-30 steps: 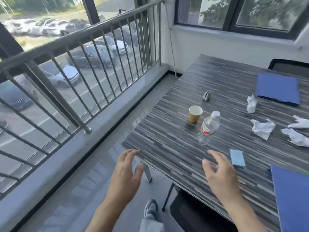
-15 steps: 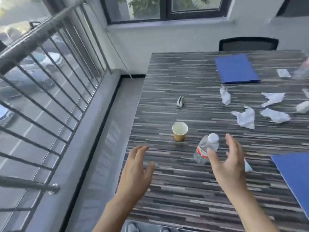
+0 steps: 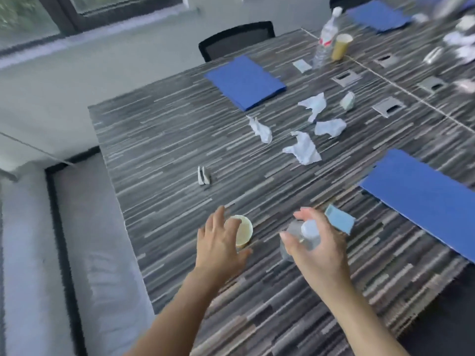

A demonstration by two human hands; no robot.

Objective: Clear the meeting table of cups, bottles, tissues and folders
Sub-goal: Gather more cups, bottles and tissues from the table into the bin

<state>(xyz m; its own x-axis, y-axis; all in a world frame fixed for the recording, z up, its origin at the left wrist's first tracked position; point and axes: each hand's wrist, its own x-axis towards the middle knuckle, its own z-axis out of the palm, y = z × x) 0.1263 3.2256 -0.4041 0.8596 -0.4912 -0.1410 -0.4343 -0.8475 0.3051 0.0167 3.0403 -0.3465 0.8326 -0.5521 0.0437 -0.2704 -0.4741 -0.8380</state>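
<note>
Both hands moved forward since before, left hand (image 3: 221,244) spread wide at paper cup (image 3: 243,231), right hand (image 3: 318,253) around water bottle (image 3: 308,228), grip unclear, striped table (image 3: 167,150), crumpled tissue (image 3: 304,150), blue folder (image 3: 245,82) beyond.

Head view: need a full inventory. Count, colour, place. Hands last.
table: 1, grey striped, fills the view
cups: 2, tan; near cup by the left hand, far cup beside the far bottle
bottles: 2, clear, white caps; near bottle at the right hand, far bottle at the far end
folders: 3, blue; near folder right, middle folder, far folder
tissues: at least 5, white, crumpled, mid-table; more blurred far right
packs: 2; pale blue pack near the right hand, greyish pack by the far bottle
clip-like item: 1, white, mid-left
cable ports: 4, grey, right of centre
chair: 1, black, far side
left hand: open, fingers spread at the near cup
right hand: curved round the near bottle's top; grip unclear
</note>
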